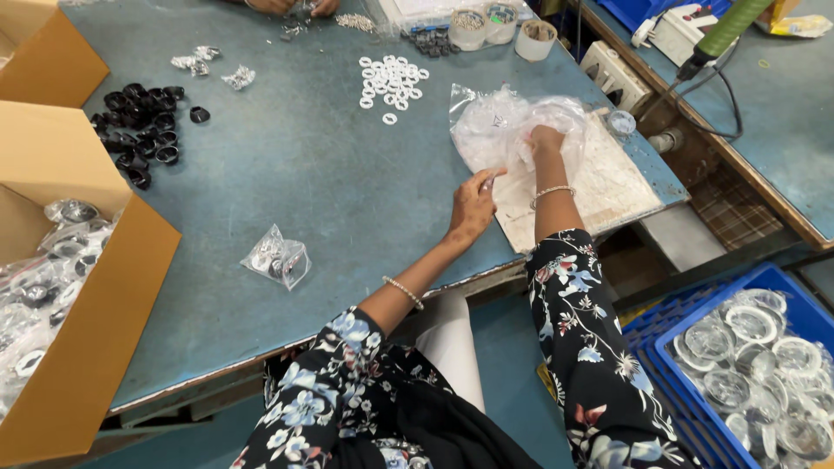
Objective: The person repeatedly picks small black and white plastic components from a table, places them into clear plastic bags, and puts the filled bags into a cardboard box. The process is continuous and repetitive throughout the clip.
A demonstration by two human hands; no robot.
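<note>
Both of the person's hands are at the far right of the blue table (304,174), over a worn pale board (599,187) that lies at the table's corner. The right hand (546,143) is pushed down into a heap of clear plastic bags (508,122) on the board, fingers buried in the crinkled film so I cannot tell how they are set. The left hand (473,207) rests at the near edge of the same heap, its fingers curled and pinching a bit of the plastic at the tips — a narrow grip, thumb against forefinger. Each wrist carries a thin beaded bracelet, and the sleeves are dark with a flower print.

Well apart from the hands, nearer the table's front edge, lies a small sealed bag (276,258) with dark and shiny parts inside. Farther back sit a cluster of white rings (393,82) and, off to the left, a pile of black rings (143,122). An open cardboard box (104,287) at the left holds more filled bags — and a blue crate (747,365) on the floor at the right is full of clear round lids. Another person's hands (291,7) show at the table's far edge.
</note>
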